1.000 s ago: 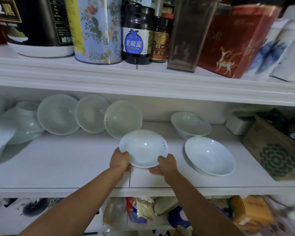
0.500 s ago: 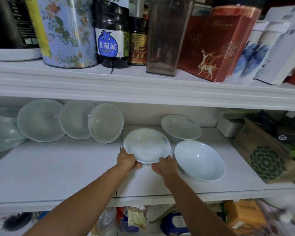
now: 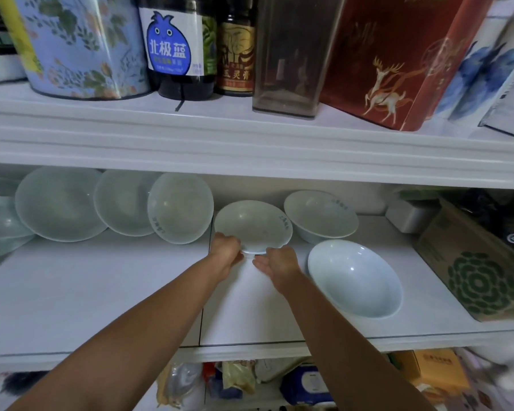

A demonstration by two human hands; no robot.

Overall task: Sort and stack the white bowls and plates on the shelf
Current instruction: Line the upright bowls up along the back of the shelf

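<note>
The left hand [image 3: 226,247], arm stretched forward, pinches the near-left rim of the white plate [image 3: 252,223], which is tilted on the middle shelf [image 3: 101,292]. The right hand [image 3: 276,262], fingers loosely extended, lies at the near rim; contact unclear.

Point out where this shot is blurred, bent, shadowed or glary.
Head view: the wide-angle lens slightly bows the upper shelf edge; the leaning plates at the back sit in dim shadow under it; small glare spots dot the front bowl; the bottom right corner smears into blur; the left hand, right hand and dish look fairly sharp.
</note>
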